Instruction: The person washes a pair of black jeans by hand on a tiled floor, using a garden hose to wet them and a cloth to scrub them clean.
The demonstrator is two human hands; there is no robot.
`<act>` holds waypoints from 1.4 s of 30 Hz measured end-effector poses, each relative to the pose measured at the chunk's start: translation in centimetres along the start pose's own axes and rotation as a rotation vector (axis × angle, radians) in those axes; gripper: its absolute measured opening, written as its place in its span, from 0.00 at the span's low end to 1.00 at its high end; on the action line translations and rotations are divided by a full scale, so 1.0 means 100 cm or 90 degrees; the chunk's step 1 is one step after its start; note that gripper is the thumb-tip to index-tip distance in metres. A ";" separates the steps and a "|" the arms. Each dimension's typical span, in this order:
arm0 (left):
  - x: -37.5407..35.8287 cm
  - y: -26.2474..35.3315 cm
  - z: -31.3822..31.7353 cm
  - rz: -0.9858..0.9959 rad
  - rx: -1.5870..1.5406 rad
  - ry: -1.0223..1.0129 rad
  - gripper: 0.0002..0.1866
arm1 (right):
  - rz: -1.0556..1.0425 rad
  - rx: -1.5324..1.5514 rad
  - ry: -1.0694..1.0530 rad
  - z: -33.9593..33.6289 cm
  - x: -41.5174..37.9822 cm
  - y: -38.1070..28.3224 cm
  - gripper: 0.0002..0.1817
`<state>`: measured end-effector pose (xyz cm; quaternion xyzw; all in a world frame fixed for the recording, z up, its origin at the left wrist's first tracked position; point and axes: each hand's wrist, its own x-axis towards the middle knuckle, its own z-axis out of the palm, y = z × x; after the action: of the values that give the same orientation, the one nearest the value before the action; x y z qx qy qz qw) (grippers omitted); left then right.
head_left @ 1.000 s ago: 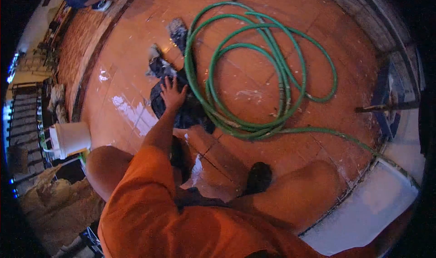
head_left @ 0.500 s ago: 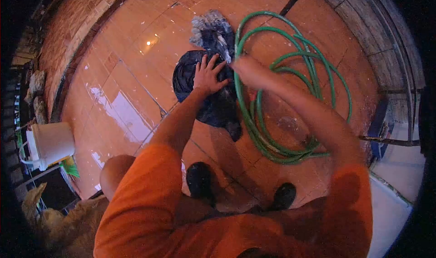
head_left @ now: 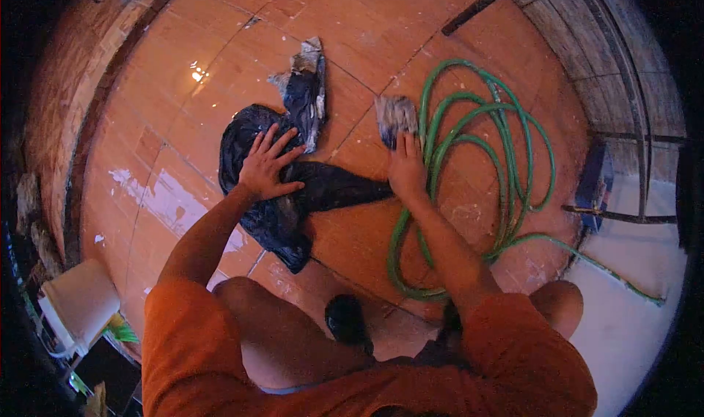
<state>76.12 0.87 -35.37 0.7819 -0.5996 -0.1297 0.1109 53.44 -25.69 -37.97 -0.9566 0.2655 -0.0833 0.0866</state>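
Note:
A wet dark garment (head_left: 257, 197), black with grey-white ends, lies bunched on the floor; it looks like a pair of trousers. My left hand (head_left: 268, 166) rests flat on the black bundle with its fingers spread. One grey-tipped length (head_left: 304, 98) stretches away beyond that hand. Another black length runs right toward my right hand (head_left: 407, 169), whose fingers are closed over the dark base of a second grey end (head_left: 396, 112). The cloth under the right palm is hidden.
A coiled green hose (head_left: 506, 145) lies just right of my right hand. Wet orange tiles (head_left: 352, 87) spread around. A white bucket (head_left: 81, 300) stands at left, and a dark metal bar (head_left: 477, 6) juts in at the top right.
My right hand has moved right and back, out of its blur, drawing part of the garment out sideways. My left hand stays spread on the bundle.

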 end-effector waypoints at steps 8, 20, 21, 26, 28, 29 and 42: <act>0.002 0.002 0.000 -0.017 0.026 0.001 0.40 | -0.138 -0.082 -0.019 0.036 0.079 0.001 0.31; 0.006 0.000 0.003 -0.026 0.043 0.016 0.39 | -0.050 0.041 0.059 0.030 0.091 -0.023 0.34; 0.006 0.000 0.003 -0.018 0.037 0.033 0.38 | -0.063 0.050 0.069 0.027 0.081 -0.030 0.33; -0.027 0.028 0.017 -0.079 -0.004 0.069 0.41 | -0.100 0.135 -0.125 0.020 -0.071 -0.092 0.36; -0.060 0.051 0.029 -0.109 0.003 0.040 0.42 | -0.142 0.180 -0.192 0.012 -0.095 -0.102 0.38; -0.081 0.060 0.038 -0.141 0.000 0.061 0.43 | -0.168 0.151 -0.191 0.009 -0.086 -0.101 0.40; -0.126 0.098 0.054 -0.361 0.050 0.161 0.43 | -0.158 0.125 -0.067 0.000 -0.052 -0.062 0.24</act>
<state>62.27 10.41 -36.34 0.9317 -0.3433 -0.0341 0.1133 52.15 -17.71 -37.28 -0.9720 0.1313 -0.0684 0.1826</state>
